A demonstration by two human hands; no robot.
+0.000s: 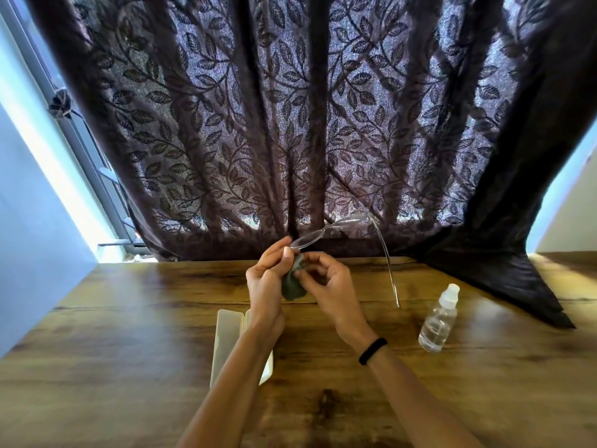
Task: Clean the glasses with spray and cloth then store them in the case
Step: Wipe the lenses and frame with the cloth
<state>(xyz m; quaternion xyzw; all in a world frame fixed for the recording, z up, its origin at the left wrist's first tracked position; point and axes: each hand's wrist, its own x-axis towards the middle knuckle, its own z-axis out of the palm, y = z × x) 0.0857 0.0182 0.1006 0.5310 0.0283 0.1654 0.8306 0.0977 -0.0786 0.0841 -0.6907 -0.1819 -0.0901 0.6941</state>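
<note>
Clear-framed glasses point(336, 227) hang in the air above the table, one temple arm pointing down to the right. My left hand point(268, 279) pinches the frame's left end between thumb and fingers. A dark green cloth point(292, 287) is bunched between both hands, and my right hand point(329, 286) holds it against the frame's end. The clear spray bottle point(439, 320) with a white cap stands upright on the table to the right, apart from both hands. The white case point(227, 337) lies open on the table under my left forearm, partly hidden by it.
The wooden table point(129, 350) runs to a dark leaf-patterned curtain point(290, 124) at its far edge; the curtain's right corner drapes onto the tabletop point(517, 286). A window frame point(80, 140) and a pale wall stand at the left. A black band is on my right wrist point(373, 350).
</note>
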